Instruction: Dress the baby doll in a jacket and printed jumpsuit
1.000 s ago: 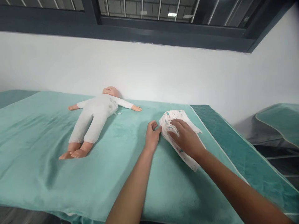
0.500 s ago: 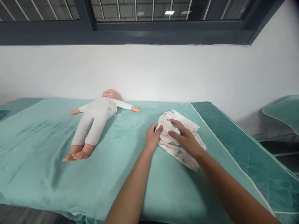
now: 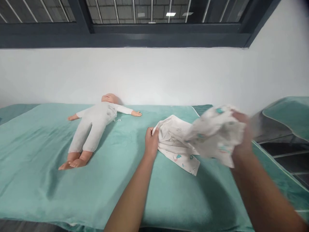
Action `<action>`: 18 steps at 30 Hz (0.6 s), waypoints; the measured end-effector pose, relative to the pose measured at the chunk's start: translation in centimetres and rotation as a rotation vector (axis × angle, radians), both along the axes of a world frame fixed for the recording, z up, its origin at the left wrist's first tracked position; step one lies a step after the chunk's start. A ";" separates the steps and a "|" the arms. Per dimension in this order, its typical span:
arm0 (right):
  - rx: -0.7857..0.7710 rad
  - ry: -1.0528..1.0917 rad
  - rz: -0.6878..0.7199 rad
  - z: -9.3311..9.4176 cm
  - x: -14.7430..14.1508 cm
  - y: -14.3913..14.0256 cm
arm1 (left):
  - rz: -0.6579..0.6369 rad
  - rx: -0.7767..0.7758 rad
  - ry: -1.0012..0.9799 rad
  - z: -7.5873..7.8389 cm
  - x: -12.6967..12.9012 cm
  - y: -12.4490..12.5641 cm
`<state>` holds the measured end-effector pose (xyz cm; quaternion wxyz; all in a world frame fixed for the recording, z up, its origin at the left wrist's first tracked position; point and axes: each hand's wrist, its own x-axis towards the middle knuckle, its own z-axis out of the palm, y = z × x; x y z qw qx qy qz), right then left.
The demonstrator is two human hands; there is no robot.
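On the sheet (image 3: 113, 196), we see the doll (image 3: 97, 113) lying left of the cloth (image 3: 172, 130), with the wall (image 3: 156, 75) behind and the window (image 3: 159, 14) above.

- No words, brands, numbers or signs can be read.
- Printed cloth (image 3: 193, 138), right of the middle – small teal motifs and dark marks show on it, the raised right part blurred, none legible as lettering.

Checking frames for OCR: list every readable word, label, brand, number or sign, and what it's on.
None readable.
Printed white cloth: small motifs; any lettering is too small, or too blurred near the right hand.
Doll, green cover: no text visible.
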<state>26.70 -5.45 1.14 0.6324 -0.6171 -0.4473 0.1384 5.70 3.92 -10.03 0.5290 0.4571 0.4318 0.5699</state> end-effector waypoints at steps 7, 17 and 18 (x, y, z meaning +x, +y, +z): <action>-0.130 -0.121 0.469 -7.0 -11.2 4.1 | -0.148 0.193 0.018 -0.1 -0.3 -1.3; 0.020 -0.054 0.073 -4.9 -7.0 2.4 | -0.117 0.057 0.087 -0.1 -0.2 -0.2; 0.042 -0.054 -0.013 -4.1 -5.7 2.0 | -0.108 0.043 0.064 -0.2 -0.2 -0.1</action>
